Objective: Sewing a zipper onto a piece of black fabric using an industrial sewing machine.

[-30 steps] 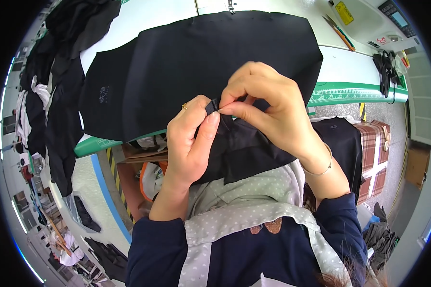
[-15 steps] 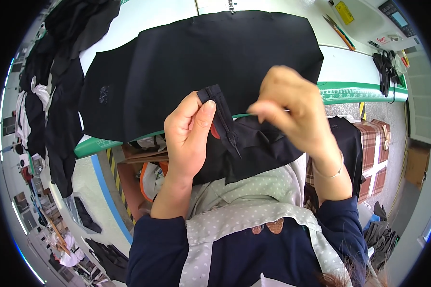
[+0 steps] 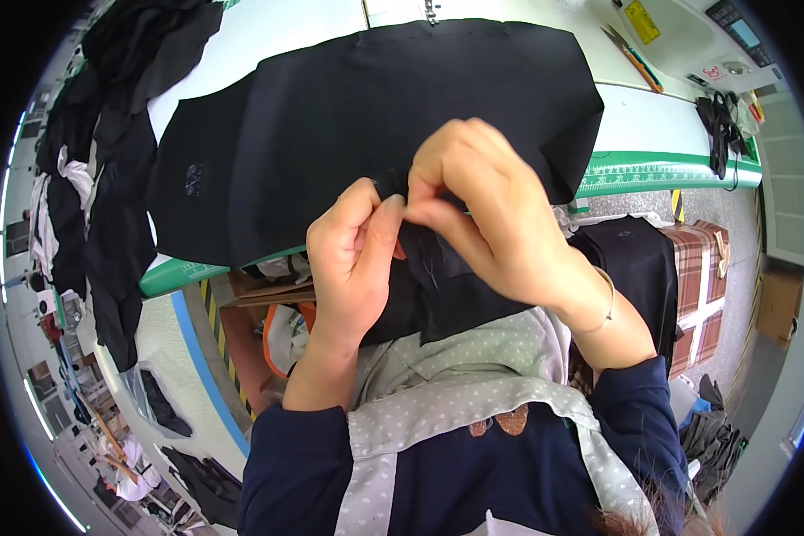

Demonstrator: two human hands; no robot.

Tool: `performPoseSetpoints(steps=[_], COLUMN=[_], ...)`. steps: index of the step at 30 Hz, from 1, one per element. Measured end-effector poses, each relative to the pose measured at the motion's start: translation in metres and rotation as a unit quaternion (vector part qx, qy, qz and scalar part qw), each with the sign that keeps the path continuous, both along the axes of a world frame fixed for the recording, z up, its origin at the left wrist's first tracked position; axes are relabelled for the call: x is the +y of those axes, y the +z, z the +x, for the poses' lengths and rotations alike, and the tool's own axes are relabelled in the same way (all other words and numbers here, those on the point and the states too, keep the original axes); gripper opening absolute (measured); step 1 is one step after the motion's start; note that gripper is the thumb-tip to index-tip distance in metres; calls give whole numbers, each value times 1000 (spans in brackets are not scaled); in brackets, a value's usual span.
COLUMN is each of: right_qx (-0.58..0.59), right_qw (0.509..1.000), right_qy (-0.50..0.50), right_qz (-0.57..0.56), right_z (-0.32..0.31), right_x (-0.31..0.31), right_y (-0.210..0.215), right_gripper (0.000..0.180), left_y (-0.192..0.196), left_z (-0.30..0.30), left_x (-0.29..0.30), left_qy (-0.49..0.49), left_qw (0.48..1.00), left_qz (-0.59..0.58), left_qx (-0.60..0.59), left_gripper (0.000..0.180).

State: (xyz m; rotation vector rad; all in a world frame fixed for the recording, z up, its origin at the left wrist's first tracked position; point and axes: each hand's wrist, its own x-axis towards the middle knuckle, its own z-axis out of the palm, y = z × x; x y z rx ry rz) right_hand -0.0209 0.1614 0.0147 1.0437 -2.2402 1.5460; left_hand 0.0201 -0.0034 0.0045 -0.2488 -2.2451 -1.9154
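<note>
Fingertips meet over a small black fabric piece (image 3: pixel 438 268), and that is where we are working: our left hand (image 3: pixel 353 259) closes narrowly on its left edge, thumb against forefinger, while our right hand (image 3: pixel 491 214) curls over from above and pinches the same edge at the top. The piece hangs between the hands and down toward our lap, just in front of our grey dotted apron (image 3: pixel 473 393).

We judge this to be a fine handling step, matching or folding an edge of the piece before it goes on. The next move calls for keeping both pinches firm so the layers do not slip, and for holding the edge taut and even.

Beyond the hands, a large black garment panel (image 3: pixel 366 125) lies spread on the white tabletop (image 3: pixel 652 116), overhanging its near green edge. Left of the hands more dark garments (image 3: pixel 107 179) are heaped. To the far right lie scissors (image 3: pixel 634 54), and a plaid-covered box (image 3: pixel 701 277) stands below.
</note>
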Motion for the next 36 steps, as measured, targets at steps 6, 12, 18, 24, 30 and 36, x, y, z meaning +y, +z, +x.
performPoseSetpoints(steps=[6,12,18,24,30,36], right_qx=[-377,-54,-7,1,19,-15], right_qw=[876,997,999,999,1000,1000], right_qy=[179,-55,-47,-41,-11,18], right_qz=[-241,-27,-23,-33,19,21], right_z=[14,-7,-11,-11,-10,-2], right_x=[34,16,12,18,13,10], right_y=[16,-5,-5,-3,-12,-9], right_gripper=[15,15,19,21,19,18], left_y=[-11,3,1,-3,1,-1], left_z=[-4,-1,1,-1,-2,-4], left_x=[-7,3,-1,-5,-2,-4], left_qy=[34,6,-4,-7,-14,8], left_qw=[995,985,990,988,981,981], left_qz=[73,135,108,121,155,161], left_qx=[-58,-107,-90,-92,-118,-103], left_gripper=[33,15,11,7,8,9])
